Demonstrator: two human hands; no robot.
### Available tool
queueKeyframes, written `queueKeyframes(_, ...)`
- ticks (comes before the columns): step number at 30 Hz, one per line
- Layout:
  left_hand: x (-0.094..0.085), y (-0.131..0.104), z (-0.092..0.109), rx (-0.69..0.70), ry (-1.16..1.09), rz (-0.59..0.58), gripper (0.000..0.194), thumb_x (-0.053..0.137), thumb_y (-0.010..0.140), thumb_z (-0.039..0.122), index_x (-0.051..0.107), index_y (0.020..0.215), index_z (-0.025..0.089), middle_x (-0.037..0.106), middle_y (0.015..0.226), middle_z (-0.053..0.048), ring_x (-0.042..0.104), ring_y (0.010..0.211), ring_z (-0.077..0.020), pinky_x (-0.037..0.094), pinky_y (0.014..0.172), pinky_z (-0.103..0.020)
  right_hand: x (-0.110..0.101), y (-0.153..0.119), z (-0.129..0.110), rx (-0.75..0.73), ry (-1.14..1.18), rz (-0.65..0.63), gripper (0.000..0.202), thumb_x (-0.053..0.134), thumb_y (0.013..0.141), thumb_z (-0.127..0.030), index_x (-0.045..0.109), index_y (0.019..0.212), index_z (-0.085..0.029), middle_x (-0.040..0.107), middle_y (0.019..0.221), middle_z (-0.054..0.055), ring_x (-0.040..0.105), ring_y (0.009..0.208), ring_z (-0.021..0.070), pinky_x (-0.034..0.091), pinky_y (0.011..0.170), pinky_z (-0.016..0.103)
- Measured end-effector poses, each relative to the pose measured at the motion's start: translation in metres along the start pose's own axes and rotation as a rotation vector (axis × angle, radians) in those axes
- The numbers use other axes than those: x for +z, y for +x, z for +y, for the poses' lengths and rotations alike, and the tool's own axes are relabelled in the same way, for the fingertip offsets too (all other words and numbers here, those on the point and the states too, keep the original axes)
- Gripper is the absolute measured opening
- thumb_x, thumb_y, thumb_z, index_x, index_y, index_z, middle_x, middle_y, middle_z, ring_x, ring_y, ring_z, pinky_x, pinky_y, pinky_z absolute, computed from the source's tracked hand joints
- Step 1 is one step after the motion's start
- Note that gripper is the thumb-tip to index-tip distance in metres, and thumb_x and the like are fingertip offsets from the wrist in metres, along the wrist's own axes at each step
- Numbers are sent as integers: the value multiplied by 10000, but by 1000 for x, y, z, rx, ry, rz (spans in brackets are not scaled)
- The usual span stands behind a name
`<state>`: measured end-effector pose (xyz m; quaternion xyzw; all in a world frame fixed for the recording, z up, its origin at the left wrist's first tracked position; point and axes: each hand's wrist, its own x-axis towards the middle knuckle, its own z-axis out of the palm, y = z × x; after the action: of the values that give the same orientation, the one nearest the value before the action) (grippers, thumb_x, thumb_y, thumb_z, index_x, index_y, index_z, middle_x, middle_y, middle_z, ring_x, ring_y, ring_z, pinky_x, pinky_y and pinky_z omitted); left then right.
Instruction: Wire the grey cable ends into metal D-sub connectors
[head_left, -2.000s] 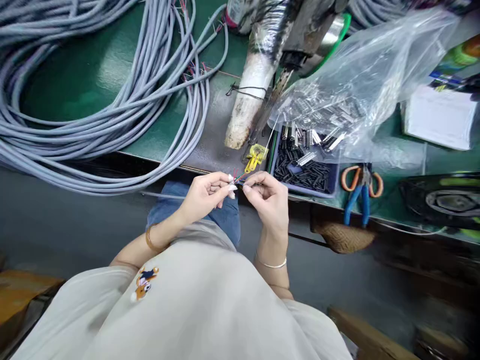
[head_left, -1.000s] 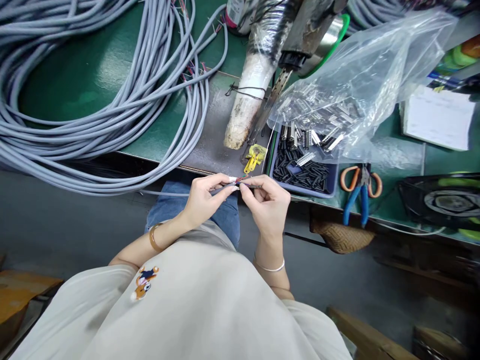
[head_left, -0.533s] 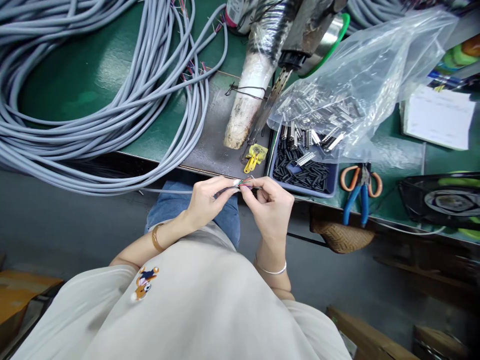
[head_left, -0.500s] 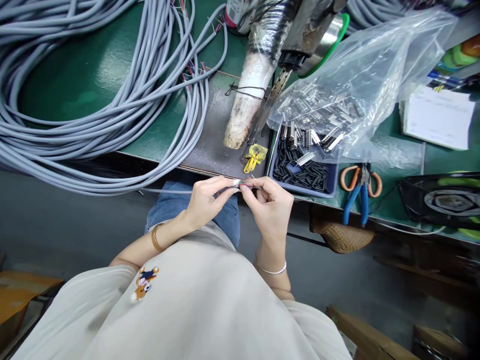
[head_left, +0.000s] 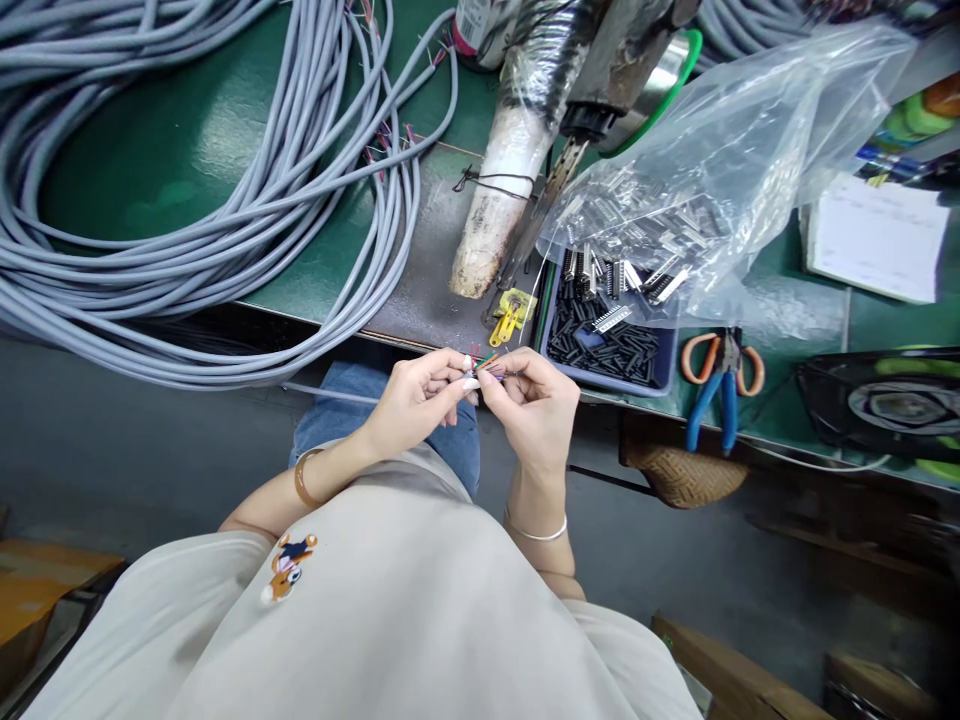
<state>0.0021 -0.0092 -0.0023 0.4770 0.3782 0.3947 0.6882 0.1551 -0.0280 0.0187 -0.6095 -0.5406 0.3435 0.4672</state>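
The left hand (head_left: 416, 400) pinches the grey cable (head_left: 330, 393), seemingly close to its stripped end, thumb against index finger, while the right hand (head_left: 534, 400) has its thumb and index finger closed on some of the coloured wires (head_left: 487, 362) that spread between both sets of fingertips; exactly which strands they grip is too small to tell. Strands this thin would probably be parted best with a steady left pinch near the edge of the jacket and a light roll of the right fingertips, one strand at a time, rather than a tug that could bend them. Their insulation looks smooth, with red, green and orange showing. Just beyond the fingertips, a small yellow piece (head_left: 508, 322) with two stubby prongs lies on a dull, dark plate (head_left: 427, 260). Just past the right fingers, a bluish plastic tray (head_left: 669, 362) holds short, matte black tubes (head_left: 600, 350) and shiny, comb-like connectors (head_left: 664, 287). Farther beyond the fingers, a white tapering tube (head_left: 499, 190) ends in a stained, crusty tip, and well out past the left fingers, rubbery grey loops (head_left: 300, 230) sweep over the glossy green tabletop (head_left: 187, 130).
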Motion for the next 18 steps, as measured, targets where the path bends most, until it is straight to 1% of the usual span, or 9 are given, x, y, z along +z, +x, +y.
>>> queueKeyframes(2, -2, 1, 6, -120, -194, -97, 386, 775, 827, 475, 570, 940, 169, 677, 658, 27, 562, 401, -86, 464, 392, -203, 5, -1, 2, -12, 46, 29, 155, 725, 800, -283, 642, 702, -196, 600, 692, -36, 272, 450, 35, 185, 426, 248)
queueKeyframes(4, -4, 2, 11, -173, -300, -131, 436, 794, 798, 511, 541, 924, 178, 669, 639, 35, 536, 373, -78, 414, 357, -188, 9, -2, 4, -29, 97, 58, 155, 736, 800, -291, 649, 706, -203, 607, 699, -30, 318, 469, 48, 214, 432, 245)
queueKeyframes(6, -3, 3, 14, -186, -337, -91, 443, 829, 761, 484, 528, 880, 182, 629, 588, 59, 457, 348, -45, 331, 332, -158, 12, -3, 7, -20, 158, 58, 155, 726, 814, -313, 656, 721, -211, 616, 705, -22, 386, 506, 68, 271, 453, 242)
queueKeyframes(8, -1, 4, 16, -186, -330, -26, 442, 865, 718, 437, 519, 823, 184, 546, 528, 96, 374, 351, -18, 270, 329, -139, 12, -4, 8, 12, 193, 25, 171, 698, 841, -350, 664, 739, -217, 612, 697, -17, 439, 546, 90, 326, 482, 245)
queueKeyframes(10, 2, 4, 16, -168, -313, 15, 440, 877, 696, 411, 505, 776, 188, 477, 497, 116, 334, 363, -12, 250, 334, -135, 12, -5, 8, 19, 169, 4, 193, 681, 866, -371, 671, 747, -219, 604, 692, -14, 460, 571, 103, 346, 502, 254)
queueKeyframes(12, 4, 5, 15, -127, -287, 29, 413, 861, 713, 404, 513, 767, 189, 465, 493, 113, 338, 375, -15, 265, 348, -140, 11, -6, 6, -30, 90, 20, 185, 688, 882, -357, 683, 758, -220, 602, 698, -13, 459, 581, 104, 341, 518, 262)
queueKeyframes(15, 5, 5, 13, -55, -236, 54, 337, 822, 752, 376, 549, 799, 185, 504, 515, 93, 378, 397, -25, 296, 372, -148, 7, -5, 3, -92, -8, 112, 190, 690, 906, -347, 679, 765, -220, 613, 708, -10, 485, 597, 108, 348, 538, 269)
queueKeyframes(18, 3, 6, 12, -49, -218, 95, 293, 789, 763, 356, 552, 793, 187, 533, 533, 78, 401, 402, -33, 308, 375, -156, -2, -2, 2, -48, 55, 287, 245, 655, 935, -407, 635, 775, -223, 599, 671, -20, 496, 562, 103, 355, 523, 257)
